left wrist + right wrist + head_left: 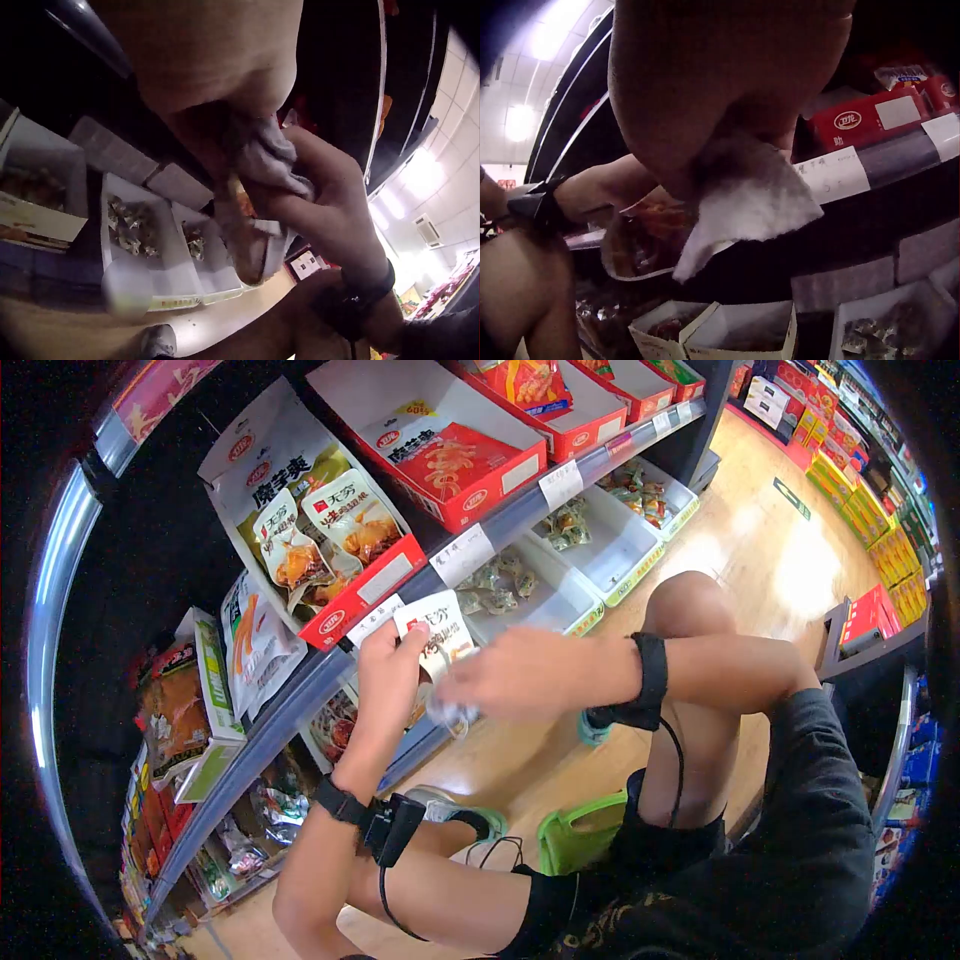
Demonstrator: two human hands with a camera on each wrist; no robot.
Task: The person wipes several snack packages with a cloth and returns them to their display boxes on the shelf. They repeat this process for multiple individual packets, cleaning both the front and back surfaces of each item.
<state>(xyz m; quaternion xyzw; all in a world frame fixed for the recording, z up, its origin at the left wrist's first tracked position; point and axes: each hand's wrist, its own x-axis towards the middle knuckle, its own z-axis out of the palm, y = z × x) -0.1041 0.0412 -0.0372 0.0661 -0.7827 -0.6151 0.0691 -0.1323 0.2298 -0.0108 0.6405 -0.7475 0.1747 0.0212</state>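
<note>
My left hand (388, 680) pinches a white snack packet (440, 622) with a brown food picture, its thumb on the front. The packet is held upright just off the shelf edge. My right hand (550, 672), blurred in the head view, grips a whitish cloth (754, 206) close against the packet. In the left wrist view the cloth (266, 154) is bunched between the right fingers and overlaps the packet. The right wrist view shows a loose corner of it hanging below the hand, and the packet's lower part behind.
A red-fronted box (395, 575) of similar packets stands on the shelf, beside another red box (510, 485). White bins (545, 595) with small wrapped snacks sit on the lower shelf. A green bag (575, 835) lies on the floor between the person's legs.
</note>
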